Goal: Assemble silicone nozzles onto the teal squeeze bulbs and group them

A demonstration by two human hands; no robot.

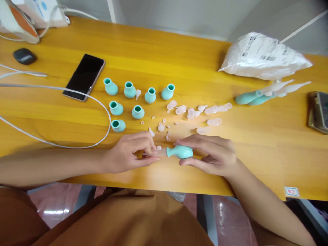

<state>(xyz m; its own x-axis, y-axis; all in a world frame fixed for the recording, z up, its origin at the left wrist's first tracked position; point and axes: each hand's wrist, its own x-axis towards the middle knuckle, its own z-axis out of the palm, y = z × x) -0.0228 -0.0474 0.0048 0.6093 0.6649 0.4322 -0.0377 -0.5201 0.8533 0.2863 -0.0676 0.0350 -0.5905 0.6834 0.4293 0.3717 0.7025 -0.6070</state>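
Free table (pixel 258 153) rightward; teal bulbs (pixel 138 114), cable (pixel 74 147) obstruct forward left.

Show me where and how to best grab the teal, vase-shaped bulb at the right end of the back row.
Probably grip the teal bulb by its round belly, pinching both sides, coming from the right and above. The belly is widest, and holding it leaves the flared, open mouth free. Another teal bulb sits to its left and a pale, translucent piece just in front.

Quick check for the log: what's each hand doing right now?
Left hand: closed, pinching the clear piece.
Right hand: half-curled, bulb between fingers and thumb; whether firmly gripped can't be told.
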